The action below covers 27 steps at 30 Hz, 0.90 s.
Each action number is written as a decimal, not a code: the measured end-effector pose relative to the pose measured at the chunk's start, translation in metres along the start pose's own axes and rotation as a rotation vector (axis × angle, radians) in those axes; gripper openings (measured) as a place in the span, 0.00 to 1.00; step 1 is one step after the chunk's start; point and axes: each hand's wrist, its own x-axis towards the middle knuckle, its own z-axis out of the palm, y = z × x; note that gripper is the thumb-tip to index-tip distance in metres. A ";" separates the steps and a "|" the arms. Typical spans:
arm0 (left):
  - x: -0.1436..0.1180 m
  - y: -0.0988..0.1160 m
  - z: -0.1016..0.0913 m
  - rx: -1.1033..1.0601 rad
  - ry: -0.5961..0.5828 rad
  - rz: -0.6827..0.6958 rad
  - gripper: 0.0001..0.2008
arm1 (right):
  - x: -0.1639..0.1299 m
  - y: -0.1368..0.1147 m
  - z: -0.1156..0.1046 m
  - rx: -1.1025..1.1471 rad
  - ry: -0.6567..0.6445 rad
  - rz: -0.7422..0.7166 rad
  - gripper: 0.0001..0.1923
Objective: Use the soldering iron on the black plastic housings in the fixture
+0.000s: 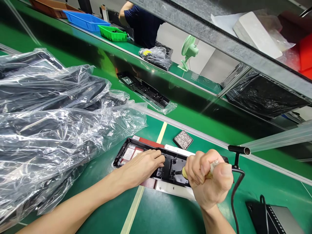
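Left hand (143, 164) lies flat on the black tray (156, 162); right hand (209, 177) fists a yellow-handled tool (211, 169), tip hidden; bagged trays (60, 130) blurred.

Left: clear plastic bags (56, 130) lay heaped.
Belt: black tray (143, 89) sat.
Far side: green fan (188, 52), blue bin (85, 20) stood.

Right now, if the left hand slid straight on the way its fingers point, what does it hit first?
Probably the right hand gripping the yellow-handled tool; the left hand points that way along the black plastic housing, though depth is unclear.
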 end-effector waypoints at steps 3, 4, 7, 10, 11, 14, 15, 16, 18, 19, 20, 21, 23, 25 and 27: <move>-0.001 0.000 0.000 0.003 -0.008 -0.009 0.11 | 0.000 0.000 0.000 -0.006 -0.004 0.005 0.25; -0.001 0.000 0.000 0.002 -0.010 -0.014 0.11 | -0.001 0.000 -0.001 -0.005 -0.007 0.006 0.25; 0.000 0.001 -0.001 -0.006 -0.020 -0.017 0.11 | -0.001 0.000 -0.001 0.000 -0.010 0.006 0.24; 0.001 0.001 -0.001 -0.005 -0.024 -0.017 0.11 | -0.001 0.000 0.000 0.006 0.007 0.008 0.25; 0.001 0.001 -0.001 -0.005 -0.026 -0.018 0.11 | -0.001 0.001 0.000 0.007 0.012 0.008 0.25; 0.001 0.001 -0.001 -0.006 -0.026 -0.021 0.10 | -0.001 0.001 0.001 0.008 0.021 0.006 0.25; 0.000 0.000 -0.001 -0.006 -0.027 -0.020 0.11 | -0.001 0.001 0.001 0.007 0.021 0.004 0.25; 0.000 0.001 -0.001 -0.005 -0.027 -0.019 0.11 | -0.001 0.001 0.001 0.007 0.020 0.004 0.26; 0.000 0.001 -0.001 -0.003 -0.026 -0.020 0.10 | -0.001 0.001 0.001 0.007 0.015 0.001 0.26; -0.001 0.001 -0.001 -0.002 -0.024 -0.020 0.10 | -0.001 0.001 0.001 0.006 0.011 0.000 0.26; -0.001 0.001 -0.001 -0.002 -0.022 -0.020 0.10 | 0.000 0.001 0.001 0.004 0.009 -0.002 0.26; -0.001 0.001 -0.001 0.000 -0.018 -0.019 0.10 | 0.000 0.001 0.002 0.002 0.008 -0.004 0.26; -0.001 0.001 0.000 0.001 -0.014 -0.014 0.10 | 0.000 0.001 0.002 -0.001 0.010 -0.006 0.26; -0.001 0.000 0.000 0.006 -0.010 -0.012 0.10 | 0.000 0.001 0.002 -0.001 0.014 -0.005 0.26; 0.000 0.000 0.000 0.009 -0.012 -0.013 0.10 | 0.000 0.001 0.002 0.000 0.015 -0.004 0.26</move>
